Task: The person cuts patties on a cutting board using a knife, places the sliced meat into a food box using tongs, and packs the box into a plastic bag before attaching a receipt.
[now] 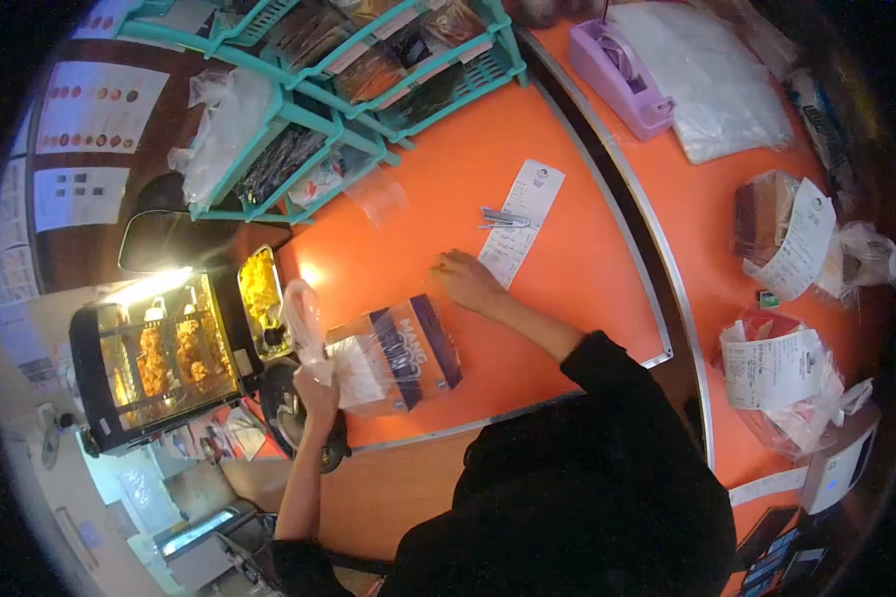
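Observation:
My left hand (317, 396) is closed round the gathered neck of a clear plastic bag (307, 323), whose loop of film stands up above the fist. Inside the bag lies a printed food box (406, 348) in dark blue and brown, along with something white. My right hand (468, 284) is over the orange counter, just beyond the box, its fingers apart and nothing visible in them. Close to it, a long paper receipt (524, 221) lies flat, with a small metal stapler (505, 218) across it.
Teal stacked baskets (269, 149) hold packets at the back left. A lit display warmer (159, 348) with fried food and a tray of yellow food (260, 289) stand left. A purple tape dispenser (622, 80), bagged orders with receipts (772, 368) and a receipt printer (839, 465) line the right ledge.

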Demonstrator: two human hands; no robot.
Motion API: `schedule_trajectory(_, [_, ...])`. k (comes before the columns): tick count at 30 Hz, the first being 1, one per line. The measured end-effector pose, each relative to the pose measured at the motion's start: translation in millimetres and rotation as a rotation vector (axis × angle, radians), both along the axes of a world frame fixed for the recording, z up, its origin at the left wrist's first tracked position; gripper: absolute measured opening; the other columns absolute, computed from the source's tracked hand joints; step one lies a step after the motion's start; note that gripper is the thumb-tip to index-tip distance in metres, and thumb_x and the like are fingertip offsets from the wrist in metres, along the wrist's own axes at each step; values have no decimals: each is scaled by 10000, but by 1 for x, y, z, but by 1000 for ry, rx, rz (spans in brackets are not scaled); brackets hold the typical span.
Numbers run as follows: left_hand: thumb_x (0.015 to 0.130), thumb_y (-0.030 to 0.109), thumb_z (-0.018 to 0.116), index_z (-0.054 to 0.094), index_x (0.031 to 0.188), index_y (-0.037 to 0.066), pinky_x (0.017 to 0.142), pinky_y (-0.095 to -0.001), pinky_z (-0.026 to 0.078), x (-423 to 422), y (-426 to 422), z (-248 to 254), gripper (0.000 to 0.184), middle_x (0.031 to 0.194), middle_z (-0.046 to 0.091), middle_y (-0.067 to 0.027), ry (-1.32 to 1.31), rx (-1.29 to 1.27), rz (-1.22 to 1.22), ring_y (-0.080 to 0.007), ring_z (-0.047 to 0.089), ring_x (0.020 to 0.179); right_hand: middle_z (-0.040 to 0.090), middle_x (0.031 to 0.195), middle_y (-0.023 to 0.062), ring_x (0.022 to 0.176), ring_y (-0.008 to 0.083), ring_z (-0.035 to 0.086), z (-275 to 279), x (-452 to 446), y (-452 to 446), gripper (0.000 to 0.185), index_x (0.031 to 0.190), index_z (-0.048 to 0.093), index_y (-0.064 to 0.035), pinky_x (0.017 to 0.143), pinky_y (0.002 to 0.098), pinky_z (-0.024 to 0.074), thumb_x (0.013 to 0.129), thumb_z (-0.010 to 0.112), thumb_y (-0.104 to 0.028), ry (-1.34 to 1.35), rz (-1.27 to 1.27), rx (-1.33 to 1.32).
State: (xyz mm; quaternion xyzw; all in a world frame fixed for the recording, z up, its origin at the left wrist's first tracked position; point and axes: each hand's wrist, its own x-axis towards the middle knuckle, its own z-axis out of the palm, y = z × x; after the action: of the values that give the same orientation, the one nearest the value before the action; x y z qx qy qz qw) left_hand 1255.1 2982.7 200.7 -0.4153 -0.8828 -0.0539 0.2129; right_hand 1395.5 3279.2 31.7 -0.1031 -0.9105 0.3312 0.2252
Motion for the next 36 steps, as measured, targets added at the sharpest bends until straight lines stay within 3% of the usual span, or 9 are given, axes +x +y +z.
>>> schedule_trajectory(3, [897,293,557,554,628,-20,493,-378,420,11,34,-4,412,526,550,-142,-592,266,177,-211,525,483,568,1044,127,1060,309,533,0,-30,-7,202,927,608,-33,863,383,478,741,546,-82,13,136,-12])
schedule_trajectory(9, [939,287,512,561,627,-18,443,-347,420,4,9,-2,439,459,481,-55,-1127,519,560,-127,479,406,563,935,136,950,272,570,-18,-58,-24,172,806,573,-1,815,367,486,680,628,-104,-34,226,157])
schedule_trajectory(13, [927,272,537,563,645,-16,473,-346,440,10,2,3,404,510,526,-50,-1097,488,556,-132,534,468,554,992,161,947,306,579,-12,-55,-26,251,927,581,24,791,398,515,752,591,-155,-61,85,122])
schedule_trajectory(15, [920,238,551,580,686,-24,512,-332,460,9,2,6,352,580,569,-50,-440,-56,127,-136,591,561,549,978,174,939,310,579,2,-51,-24,280,939,570,36,787,399,517,747,605,-165,-67,-13,60])
schedule_trajectory(18, [919,203,550,605,725,-23,530,-310,452,1,7,10,303,627,591,-60,-265,-146,-113,-127,583,599,534,978,215,908,359,562,22,-42,-21,145,900,511,39,773,420,497,777,508,-37,-221,30,9])
schedule_trajectory(25, [945,281,515,563,738,21,513,-308,388,-11,-12,13,336,615,525,-5,-1031,64,146,-97,468,574,532,975,215,904,345,575,0,-42,-38,169,921,510,16,743,439,519,762,517,-42,-194,-11,128])
schedule_trajectory(30, [950,348,486,542,799,29,620,-308,401,-16,-26,18,358,742,535,-27,-1164,60,165,-109,476,704,556,962,185,892,323,595,15,-42,-40,190,950,525,9,720,407,527,783,547,-78,-269,-108,155])
schedule_trajectory(35, [931,296,479,425,756,97,549,-255,296,-15,-15,34,270,700,359,36,-1355,129,98,-84,347,645,605,766,160,738,275,629,107,-48,-75,256,826,567,45,665,367,507,752,650,-185,130,61,-924])
schedule_trajectory(36, [931,296,479,425,756,97,549,-255,296,-19,-8,34,270,700,359,36,-1351,131,94,-84,347,645,605,766,160,738,275,629,132,-45,-86,256,826,567,45,665,367,507,752,650,-185,135,62,-920])
